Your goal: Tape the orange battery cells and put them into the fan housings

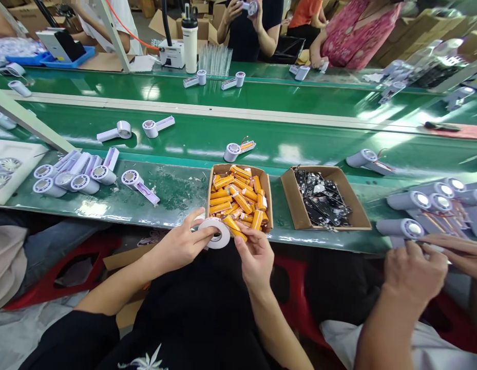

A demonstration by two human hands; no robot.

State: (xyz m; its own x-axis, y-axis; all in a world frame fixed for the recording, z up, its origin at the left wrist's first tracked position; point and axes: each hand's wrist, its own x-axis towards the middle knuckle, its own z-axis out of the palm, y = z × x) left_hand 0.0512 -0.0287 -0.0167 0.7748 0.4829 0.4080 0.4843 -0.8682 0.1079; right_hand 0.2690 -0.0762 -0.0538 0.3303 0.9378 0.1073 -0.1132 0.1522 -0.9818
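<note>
I had the left hand (180,244) gripping the white tape roll (224,238), right hand (257,255) pinching an orange cell (234,226), both at the cardboard box's (269,205) 6 o'clock edge. Risk, I reckoned: slack fingertip pinch, cell slips.

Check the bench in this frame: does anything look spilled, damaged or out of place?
Pale flecks dot the green bench left of the cardboard box of orange cylinders, making the surface look untidy; whether they are scraps or worn patches, I cannot tell. Nothing else plainly stands out.
</note>
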